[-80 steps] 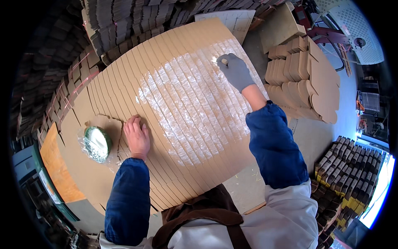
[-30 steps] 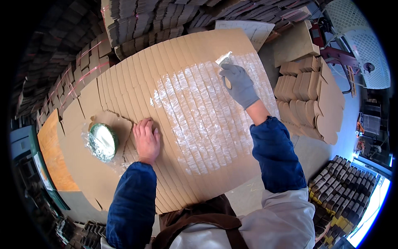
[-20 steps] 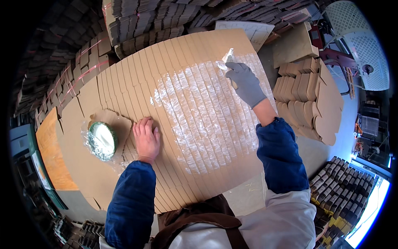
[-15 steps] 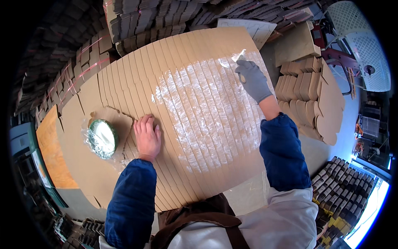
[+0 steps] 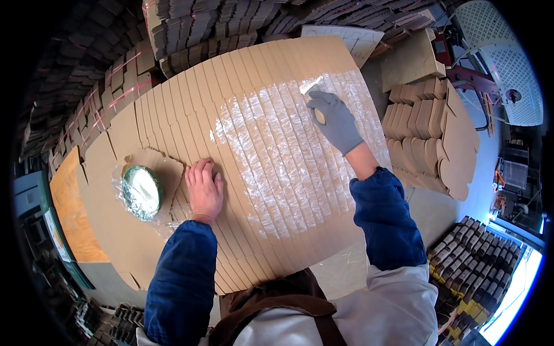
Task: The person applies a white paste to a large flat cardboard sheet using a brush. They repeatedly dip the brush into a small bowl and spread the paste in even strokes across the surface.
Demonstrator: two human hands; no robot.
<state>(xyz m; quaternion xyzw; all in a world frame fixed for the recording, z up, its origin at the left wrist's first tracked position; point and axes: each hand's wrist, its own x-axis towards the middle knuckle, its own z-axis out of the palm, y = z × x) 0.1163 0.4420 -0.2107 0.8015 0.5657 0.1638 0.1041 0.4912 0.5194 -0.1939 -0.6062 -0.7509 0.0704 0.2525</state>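
Overlapping cardboard sheets (image 5: 184, 104) lie fanned out in front of me, their strips smeared with white glue (image 5: 288, 155). My right hand (image 5: 334, 121), in a grey glove, is closed round a brush (image 5: 312, 86); its pale bristles touch the far part of the glued area, and a bit of wooden handle shows at the palm. Bare, my left hand (image 5: 206, 187) rests flat on the sheets left of the glue, fingers stretched out. Beside it, a green-rimmed bowl (image 5: 142, 193) of white glue, wrapped in clear plastic, sits on a torn cardboard piece (image 5: 167, 171).
Bundled cardboard stacks (image 5: 202, 29) crowd the far side. More cut cardboard pieces (image 5: 424, 127) stand in piles at the right. A wooden board (image 5: 75, 210) lies at the left, and dark stacked parts (image 5: 476, 259) stand at the lower right.
My right hand has moved left and slightly nearer with the brush, away from the far right corner of the glued area. My left hand has stayed in place.
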